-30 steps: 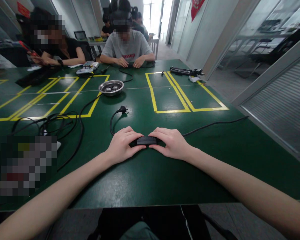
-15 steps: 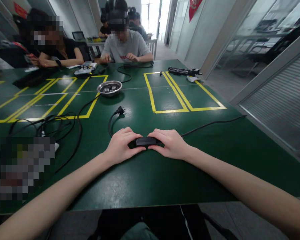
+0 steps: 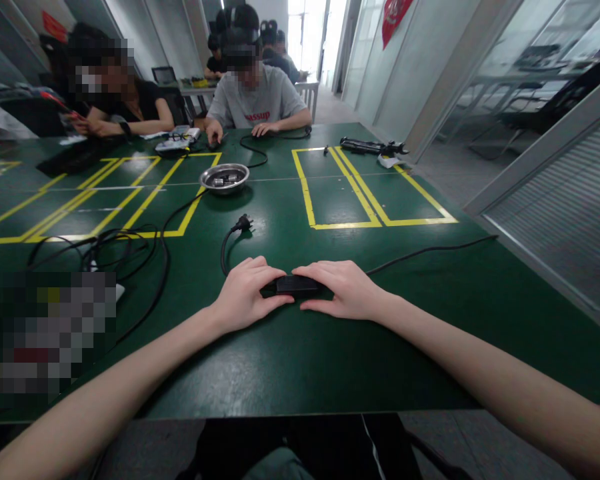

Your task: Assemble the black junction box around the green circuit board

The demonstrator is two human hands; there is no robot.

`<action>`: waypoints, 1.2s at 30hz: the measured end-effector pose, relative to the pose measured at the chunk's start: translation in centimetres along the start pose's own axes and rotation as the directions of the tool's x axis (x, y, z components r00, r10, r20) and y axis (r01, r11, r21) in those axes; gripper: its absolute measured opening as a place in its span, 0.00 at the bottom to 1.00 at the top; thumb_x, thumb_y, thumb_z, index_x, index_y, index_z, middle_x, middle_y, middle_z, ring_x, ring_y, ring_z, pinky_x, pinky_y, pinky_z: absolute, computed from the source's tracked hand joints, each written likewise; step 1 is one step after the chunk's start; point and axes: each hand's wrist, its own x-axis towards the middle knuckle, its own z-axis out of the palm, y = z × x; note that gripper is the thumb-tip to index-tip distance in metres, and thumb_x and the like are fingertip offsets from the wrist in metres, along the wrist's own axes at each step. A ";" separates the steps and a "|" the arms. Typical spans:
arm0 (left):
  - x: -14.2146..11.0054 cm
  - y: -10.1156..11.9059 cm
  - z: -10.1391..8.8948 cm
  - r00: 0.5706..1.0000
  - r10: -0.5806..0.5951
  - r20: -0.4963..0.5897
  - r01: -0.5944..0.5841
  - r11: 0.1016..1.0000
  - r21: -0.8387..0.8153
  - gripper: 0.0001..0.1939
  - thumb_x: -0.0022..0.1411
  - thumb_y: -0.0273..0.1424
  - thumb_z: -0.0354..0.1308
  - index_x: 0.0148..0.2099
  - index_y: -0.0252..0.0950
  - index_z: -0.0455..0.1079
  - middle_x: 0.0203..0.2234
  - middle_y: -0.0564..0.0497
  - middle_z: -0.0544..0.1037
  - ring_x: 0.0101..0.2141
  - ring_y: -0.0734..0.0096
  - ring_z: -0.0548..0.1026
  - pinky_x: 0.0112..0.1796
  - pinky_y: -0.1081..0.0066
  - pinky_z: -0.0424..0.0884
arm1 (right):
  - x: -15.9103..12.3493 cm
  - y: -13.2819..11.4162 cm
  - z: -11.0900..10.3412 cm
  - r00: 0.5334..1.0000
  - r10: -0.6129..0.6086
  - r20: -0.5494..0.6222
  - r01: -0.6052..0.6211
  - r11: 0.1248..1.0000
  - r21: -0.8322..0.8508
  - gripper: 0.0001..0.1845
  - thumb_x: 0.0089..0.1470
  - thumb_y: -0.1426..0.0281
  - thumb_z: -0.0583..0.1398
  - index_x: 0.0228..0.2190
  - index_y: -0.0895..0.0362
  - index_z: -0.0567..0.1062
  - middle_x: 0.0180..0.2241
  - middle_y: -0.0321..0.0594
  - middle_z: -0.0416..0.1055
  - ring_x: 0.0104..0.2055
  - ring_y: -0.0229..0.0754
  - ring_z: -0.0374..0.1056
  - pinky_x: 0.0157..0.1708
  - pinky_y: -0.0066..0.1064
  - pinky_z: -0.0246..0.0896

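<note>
A black power adapter (image 3: 296,285), a small oblong box with cables at its ends, lies level between my two hands near the middle of the table. My left hand (image 3: 250,293) is closed round its left end, thumb on the near side and fingers on the far side. Round the right end curls my right hand (image 3: 337,288), its thumb a little apart from the near side. A black mains plug (image 3: 243,224) on a short cord stands beyond my left hand. From behind my right hand a black cable (image 3: 430,249) runs off to the right.
Left of my hands lie coiled black cables (image 3: 115,250) and a blurred-out item (image 3: 55,327). Farther off are a metal bowl (image 3: 225,179) with small metal parts, yellow tape outlines (image 3: 307,193) and a black tripod-like object (image 3: 370,145). A co-worker (image 3: 260,93) sits opposite.
My right hand has loosened slightly, its thumb moving off the adapter's near side. My left hand keeps its place. The co-worker opposite has moved their hands apart, one now toward the left.
</note>
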 end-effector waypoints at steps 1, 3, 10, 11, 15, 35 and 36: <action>0.0 0.0 0.0 1.000 0.000 0.003 0.000 1.000 -0.004 0.19 0.68 0.47 0.64 0.46 0.34 0.78 0.29 0.48 0.79 0.32 0.64 0.73 0.35 0.65 0.68 | 0.0 -0.1 0.0 1.000 -0.006 0.007 0.006 1.000 0.006 0.20 0.67 0.60 0.60 0.54 0.58 0.72 0.42 0.47 0.80 0.42 0.47 0.78 0.40 0.35 0.70; 0.0 0.1 0.0 1.000 -0.004 0.001 0.004 1.000 -0.014 0.19 0.67 0.47 0.64 0.46 0.35 0.79 0.29 0.48 0.79 0.32 0.64 0.73 0.34 0.65 0.67 | 0.0 -0.3 0.0 1.000 0.004 0.003 -0.004 1.000 0.030 0.19 0.67 0.62 0.60 0.55 0.58 0.72 0.42 0.47 0.81 0.41 0.47 0.78 0.40 0.36 0.71; -0.1 0.4 0.1 0.999 0.031 0.007 -0.031 0.999 -0.036 0.16 0.69 0.41 0.63 0.48 0.32 0.76 0.33 0.46 0.81 0.34 0.62 0.75 0.37 0.64 0.69 | 0.0 -0.3 0.1 0.999 0.030 -0.019 -0.029 0.997 0.068 0.16 0.67 0.63 0.60 0.52 0.57 0.75 0.40 0.45 0.81 0.39 0.45 0.78 0.39 0.34 0.70; -0.1 0.4 0.1 0.999 0.036 0.001 -0.036 0.999 -0.034 0.16 0.69 0.41 0.63 0.48 0.32 0.76 0.33 0.46 0.81 0.34 0.63 0.75 0.37 0.65 0.69 | 0.0 -0.3 0.0 1.000 0.022 -0.018 -0.021 0.998 0.052 0.16 0.68 0.63 0.59 0.52 0.58 0.74 0.40 0.45 0.81 0.38 0.45 0.77 0.39 0.34 0.70; 0.0 0.2 0.0 0.998 0.051 -0.022 -0.051 0.999 -0.010 0.16 0.70 0.42 0.62 0.48 0.33 0.76 0.32 0.47 0.81 0.35 0.62 0.75 0.37 0.64 0.68 | 0.2 -0.2 -0.2 0.999 -0.045 -0.024 0.044 0.998 -0.044 0.22 0.67 0.58 0.60 0.55 0.59 0.72 0.43 0.48 0.80 0.42 0.48 0.76 0.41 0.36 0.71; -0.4 -0.1 0.2 0.993 0.091 -0.081 -0.095 0.995 -0.042 0.16 0.70 0.32 0.60 0.59 0.40 0.75 0.53 0.42 0.81 0.54 0.54 0.77 0.53 0.51 0.73 | -1.9 8.5 -7.0 0.619 0.590 -0.518 -0.705 0.708 -0.038 0.30 0.60 0.64 0.60 0.62 0.57 0.69 0.56 0.54 0.74 0.53 0.59 0.73 0.52 0.49 0.68; -0.4 -0.2 0.2 0.993 0.092 -0.079 -0.096 0.994 -0.049 0.16 0.70 0.32 0.60 0.58 0.40 0.75 0.52 0.42 0.82 0.52 0.55 0.77 0.53 0.52 0.74 | -2.2 8.9 -7.9 0.543 0.638 -0.546 -0.768 0.641 -0.014 0.30 0.60 0.64 0.60 0.62 0.59 0.69 0.55 0.55 0.74 0.53 0.59 0.73 0.53 0.48 0.67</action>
